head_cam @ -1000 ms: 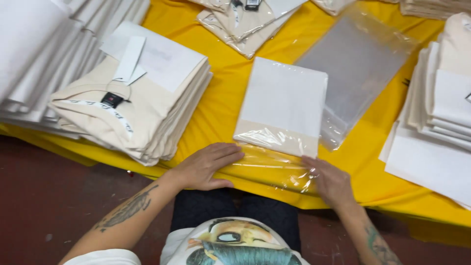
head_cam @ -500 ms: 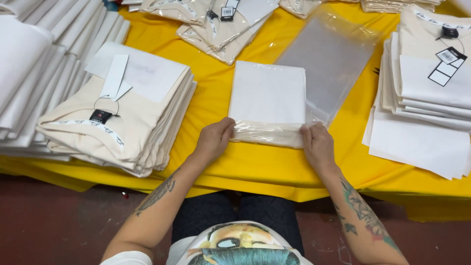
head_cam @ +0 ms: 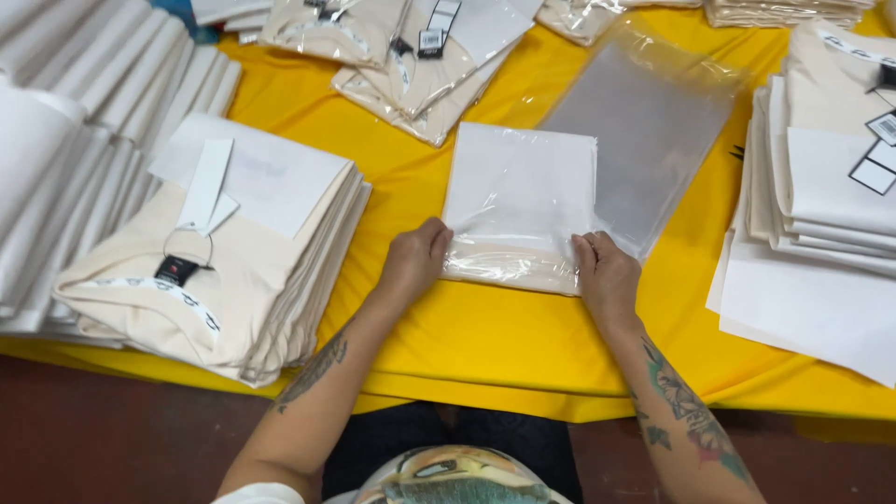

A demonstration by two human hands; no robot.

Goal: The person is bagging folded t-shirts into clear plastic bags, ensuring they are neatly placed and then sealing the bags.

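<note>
A folded cream garment in a clear plastic bag (head_cam: 519, 207), with a white sheet on top, lies on the yellow tablecloth (head_cam: 485, 336) in front of me. My left hand (head_cam: 416, 259) presses on the bag's near left corner. At the near right corner my right hand (head_cam: 607, 273) holds the folded-over plastic flap down. Both hands grip the bag's near edge.
A stack of folded cream garments (head_cam: 215, 280) with a hang tag stands at the left, beside piles of white sheets (head_cam: 65, 140). Empty clear bags (head_cam: 644, 131) lie behind the packed one. Bagged garments (head_cam: 411, 65) sit at the back. More stacks (head_cam: 831, 177) stand at the right.
The plastic flap that hung over the table's front edge has been folded up onto the garment. Both hands moved from the table edge to the bag's near corners.
</note>
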